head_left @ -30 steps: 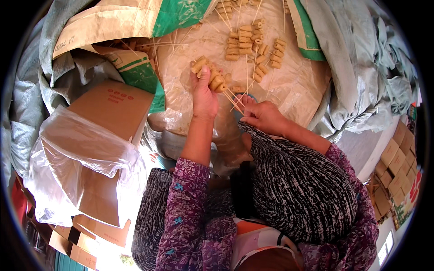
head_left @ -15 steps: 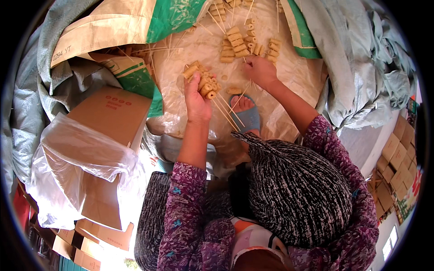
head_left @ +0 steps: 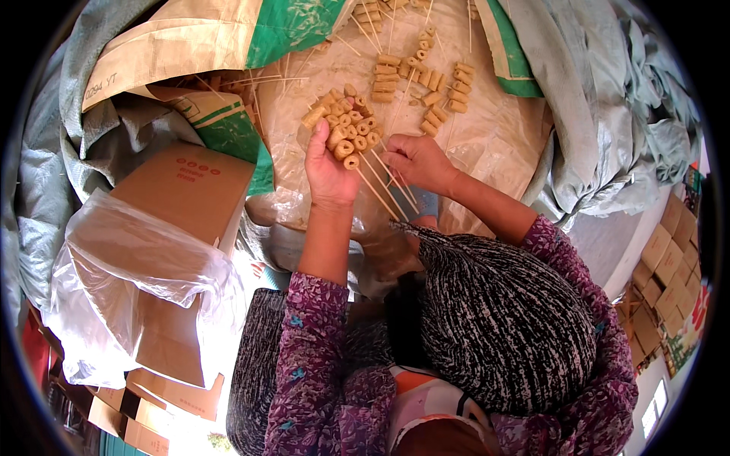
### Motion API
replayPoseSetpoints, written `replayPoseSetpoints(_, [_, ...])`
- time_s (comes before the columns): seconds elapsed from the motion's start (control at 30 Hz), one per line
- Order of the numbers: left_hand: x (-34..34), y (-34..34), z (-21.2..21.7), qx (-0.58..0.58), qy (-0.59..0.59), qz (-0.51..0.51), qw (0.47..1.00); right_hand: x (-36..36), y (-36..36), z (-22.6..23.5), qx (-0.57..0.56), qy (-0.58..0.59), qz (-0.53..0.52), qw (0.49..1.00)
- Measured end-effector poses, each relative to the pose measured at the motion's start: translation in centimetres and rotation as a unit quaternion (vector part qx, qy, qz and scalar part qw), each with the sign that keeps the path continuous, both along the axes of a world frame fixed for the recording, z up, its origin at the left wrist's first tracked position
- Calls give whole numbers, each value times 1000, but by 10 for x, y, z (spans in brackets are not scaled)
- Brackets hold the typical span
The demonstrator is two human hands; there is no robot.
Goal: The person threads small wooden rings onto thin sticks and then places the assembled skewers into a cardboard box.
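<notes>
My left hand (head_left: pixel 331 172) is wrapped around a bunch of skewers threaded with short tan tube-shaped pieces (head_left: pixel 351 135). Their bare sticks (head_left: pixel 384 190) point down toward my lap. Close to the right of the bunch, my right hand (head_left: pixel 423 163) is closed, its fingertips pinching a thin skewer stick; part of that stick is hidden by the fingers. Beyond my hands, more threaded skewers (head_left: pixel 385 79) lie on a clear plastic sheet (head_left: pixel 304 178), with one short row (head_left: pixel 434 119) nearest my right hand.
A brown and green paper sack (head_left: pixel 182 45) lies at the far left, with sticks at its mouth. A cardboard box (head_left: pixel 194 178) under clear plastic stands at left. Grey cloth (head_left: pixel 593 99) is heaped at right. My sandalled foot is below my right hand, mostly covered.
My right hand has come back from the loose skewers toward the bunch in my left hand. The bunch has turned slightly, and the skewers on the sheet have shifted.
</notes>
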State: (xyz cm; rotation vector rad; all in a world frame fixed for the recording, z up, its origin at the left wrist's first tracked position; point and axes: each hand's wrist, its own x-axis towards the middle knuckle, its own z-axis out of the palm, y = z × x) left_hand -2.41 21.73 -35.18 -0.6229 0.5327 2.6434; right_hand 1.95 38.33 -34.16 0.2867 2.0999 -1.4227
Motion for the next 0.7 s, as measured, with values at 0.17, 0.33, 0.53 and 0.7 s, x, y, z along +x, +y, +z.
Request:
replayPoseSetpoints(0.17, [3,2,7,4,-21,9,1000,0,-3,7,-154,-80,-30,984])
replayPoseSetpoints(0.33, [4,5,14,-32,-7,9,999,4,-6,9,-81,-3,-17,997])
replayPoseSetpoints(0.53, [4,19,32,-166,-4,60,984,6,-5,10,-1,76,39,996])
replayPoseSetpoints(0.7, [6,0,-4,-8,-58,-70,996,11,-3,8,35,129,73,988])
